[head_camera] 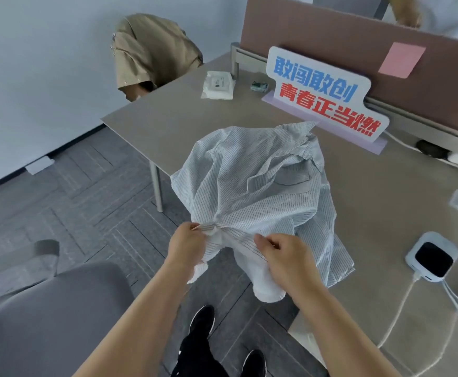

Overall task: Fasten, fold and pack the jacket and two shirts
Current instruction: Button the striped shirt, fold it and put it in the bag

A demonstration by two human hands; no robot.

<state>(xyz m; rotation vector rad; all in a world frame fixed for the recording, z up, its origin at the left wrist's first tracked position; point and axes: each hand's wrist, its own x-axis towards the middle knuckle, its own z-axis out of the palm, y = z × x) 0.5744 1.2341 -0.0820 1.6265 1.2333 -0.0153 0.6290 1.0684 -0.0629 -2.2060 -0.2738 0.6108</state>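
Our left hand (185, 246) and right hand (282, 257) each pinched the striped shirt (252, 186) at its edge; the shirt overhung the table (195, 110) edge above open carpet (86, 202).

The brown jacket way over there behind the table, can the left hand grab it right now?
Probably not. The left hand is busy pinching the striped shirt, and the jacket hangs beyond the far end of the table, well out of reach.

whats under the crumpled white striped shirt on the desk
Only the beige desk top shows around the white striped shirt; its hem overhangs the edge, pinched by the left hand and right hand. Anything beneath is covered by cloth.
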